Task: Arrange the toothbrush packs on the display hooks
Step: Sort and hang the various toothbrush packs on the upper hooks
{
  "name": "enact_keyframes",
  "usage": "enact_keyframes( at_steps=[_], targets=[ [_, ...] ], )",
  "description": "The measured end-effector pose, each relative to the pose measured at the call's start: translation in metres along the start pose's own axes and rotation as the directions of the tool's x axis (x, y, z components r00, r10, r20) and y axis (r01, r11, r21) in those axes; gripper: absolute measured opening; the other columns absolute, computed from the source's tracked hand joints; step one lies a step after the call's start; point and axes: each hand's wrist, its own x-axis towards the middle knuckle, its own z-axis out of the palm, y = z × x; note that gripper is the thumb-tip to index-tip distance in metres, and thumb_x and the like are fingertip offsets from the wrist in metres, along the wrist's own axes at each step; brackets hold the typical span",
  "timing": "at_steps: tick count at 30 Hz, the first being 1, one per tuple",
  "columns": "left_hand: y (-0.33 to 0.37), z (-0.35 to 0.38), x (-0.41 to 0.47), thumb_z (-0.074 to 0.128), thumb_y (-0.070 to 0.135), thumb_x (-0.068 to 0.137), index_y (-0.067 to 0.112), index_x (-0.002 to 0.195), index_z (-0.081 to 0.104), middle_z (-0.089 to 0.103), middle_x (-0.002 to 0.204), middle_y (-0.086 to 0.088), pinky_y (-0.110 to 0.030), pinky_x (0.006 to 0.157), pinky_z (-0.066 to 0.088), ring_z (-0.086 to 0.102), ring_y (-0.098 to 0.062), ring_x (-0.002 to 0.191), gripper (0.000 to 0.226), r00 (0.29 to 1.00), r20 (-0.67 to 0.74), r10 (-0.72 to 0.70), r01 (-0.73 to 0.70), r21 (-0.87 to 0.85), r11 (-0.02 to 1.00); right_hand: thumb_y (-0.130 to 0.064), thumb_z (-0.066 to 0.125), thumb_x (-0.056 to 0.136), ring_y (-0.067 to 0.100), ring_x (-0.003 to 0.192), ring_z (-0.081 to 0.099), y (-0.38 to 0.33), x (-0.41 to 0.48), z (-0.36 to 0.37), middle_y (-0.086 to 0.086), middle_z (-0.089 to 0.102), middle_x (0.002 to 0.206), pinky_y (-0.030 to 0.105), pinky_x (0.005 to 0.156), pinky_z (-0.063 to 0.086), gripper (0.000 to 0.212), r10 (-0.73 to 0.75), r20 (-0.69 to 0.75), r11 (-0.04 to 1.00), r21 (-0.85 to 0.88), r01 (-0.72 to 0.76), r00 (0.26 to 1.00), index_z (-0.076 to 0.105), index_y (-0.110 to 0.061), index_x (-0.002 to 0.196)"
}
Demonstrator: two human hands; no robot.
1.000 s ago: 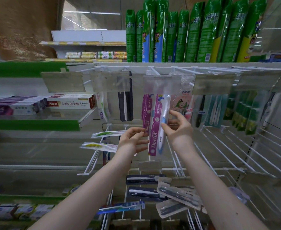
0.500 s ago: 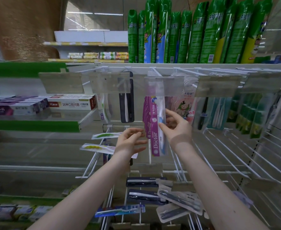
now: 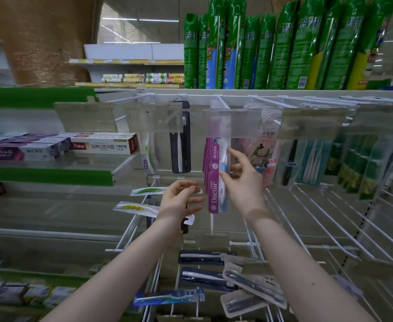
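Hanging below the top shelf point(image 3: 237, 92) on a wire hook point(image 3: 222, 103), the purple Doctor toothbrush pack point(image 3: 214, 182) fronts a row of like packs. The right hand point(image 3: 244, 182), just right of that pack, pinches its edge with thumb and forefinger. The left hand point(image 3: 179, 201), lower left of it, is loosely curled and holds nothing.

A pink toothbrush pack point(image 3: 216, 177) hangs upright from a white display hook point(image 3: 222, 103) at the centre, with more like it behind. The right hand point(image 3: 243, 182) holds its right edge between thumb and fingers. The left hand point(image 3: 179, 201) hovers just left of the pack, fingers loosely curled. Green spray cans point(image 3: 283, 47) stand on the shelf point(image 3: 237, 92) above, and loose packs point(image 3: 253, 287) lie below.
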Motion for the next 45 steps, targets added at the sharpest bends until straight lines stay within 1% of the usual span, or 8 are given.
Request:
enact_keyframes(
  at_steps=[3, 6, 9, 13, 31, 35, 38, 45],
  targets=[
    [0.000, 0.000, -0.001, 0.050, 0.006, 0.095, 0.009, 0.092, 0.061, 0.065, 0.086, -0.006, -0.036, 0.071, 0.057, 0.065, -0.018, 0.070, 0.012, 1.000, -0.004, -0.010, 0.010, -0.015, 1.000, -0.015, 0.063, 0.089, 0.007, 0.093, 0.062, 0.006, 0.001, 0.003, -0.002, 0.061, 0.116, 0.022, 0.075, 0.057, 0.056, -0.011, -0.015, 0.999, -0.041, 0.010, 1.000, 0.043, -0.037, 0.135],
    [0.000, 0.000, -0.002, 0.049, 0.006, 0.096, 0.008, 0.092, 0.062, 0.065, 0.087, -0.007, -0.034, 0.069, 0.058, 0.064, -0.018, 0.069, 0.014, 1.000, 0.000, -0.013, 0.013, -0.008, 1.000, -0.011, 0.062, 0.088, 0.005, 0.090, 0.060, 0.008, -0.001, 0.001, -0.001, 0.059, 0.113, 0.013, 0.070, 0.051, 0.055, -0.007, -0.005, 0.998, -0.063, 0.007, 1.000, 0.044, -0.034, 0.135],
    [-0.001, 0.002, -0.004, 0.048, 0.006, 0.096, 0.008, 0.093, 0.063, 0.064, 0.088, -0.007, -0.029, 0.064, 0.058, 0.064, -0.016, 0.067, 0.015, 1.000, 0.004, -0.017, 0.017, 0.004, 1.000, -0.011, 0.063, 0.088, 0.004, 0.087, 0.057, 0.010, -0.005, -0.002, -0.004, 0.058, 0.105, 0.014, 0.073, 0.048, 0.051, 0.000, -0.012, 0.996, -0.089, -0.001, 1.000, 0.048, -0.031, 0.133],
    [-0.005, 0.004, -0.007, 0.047, 0.005, 0.096, 0.003, 0.100, 0.061, 0.064, 0.084, -0.006, -0.032, 0.067, 0.057, 0.062, -0.019, 0.068, 0.015, 1.000, 0.010, -0.017, 0.017, -0.001, 1.000, -0.012, 0.063, 0.088, 0.004, 0.085, 0.056, 0.012, -0.011, -0.003, -0.002, 0.060, 0.102, 0.008, 0.064, 0.041, 0.041, 0.023, -0.008, 0.991, -0.130, -0.024, 1.000, 0.054, -0.025, 0.126],
    [-0.028, -0.008, -0.025, 0.049, 0.007, 0.095, 0.011, 0.091, 0.062, 0.065, 0.094, -0.014, -0.030, 0.066, 0.054, 0.063, -0.020, 0.073, 0.014, 0.976, -0.172, -0.132, 0.133, -0.006, 0.991, -0.013, 0.065, 0.086, 0.006, 0.077, 0.057, 0.024, -0.051, 0.017, -0.005, 0.061, 0.086, 0.014, 0.067, 0.047, 0.025, 0.064, 0.162, 0.996, -0.076, -0.052, 0.985, 0.058, -0.021, 0.109],
    [-0.029, -0.035, -0.025, 0.050, 0.007, 0.095, 0.014, 0.085, 0.062, 0.066, 0.086, -0.004, -0.025, 0.060, 0.052, 0.064, -0.016, 0.065, 0.017, 0.978, -0.192, -0.084, 0.088, 0.014, 0.996, -0.013, 0.065, 0.086, 0.006, 0.074, 0.056, 0.020, -0.057, 0.038, -0.004, 0.062, 0.087, 0.007, 0.061, 0.041, 0.022, 0.060, 0.219, 0.996, -0.073, -0.044, 0.974, 0.056, -0.024, 0.102],
    [-0.022, -0.057, -0.015, 0.050, 0.003, 0.094, 0.013, 0.081, 0.059, 0.063, 0.081, -0.003, -0.022, 0.053, 0.048, 0.062, -0.011, 0.055, 0.019, 0.976, -0.218, -0.015, 0.017, 0.008, 1.000, -0.015, 0.065, 0.086, 0.009, 0.081, 0.058, 0.015, -0.058, 0.059, -0.003, 0.062, 0.091, 0.011, 0.068, 0.044, 0.019, 0.048, 0.265, 0.997, -0.077, -0.028, 0.963, 0.056, -0.026, 0.099],
    [-0.020, -0.120, 0.031, 0.049, 0.000, 0.093, 0.015, 0.080, 0.060, 0.063, 0.083, -0.005, -0.029, 0.068, 0.049, 0.060, -0.019, 0.075, 0.022, 0.971, -0.126, 0.205, -0.169, 0.246, 0.954, -0.020, 0.063, 0.087, 0.011, 0.105, 0.054, 0.003, -0.047, 0.121, -0.006, 0.057, 0.113, 0.027, 0.091, 0.046, 0.026, 0.051, 0.357, 0.962, -0.269, 0.050, 0.933, 0.059, -0.023, 0.113]
  ],
)
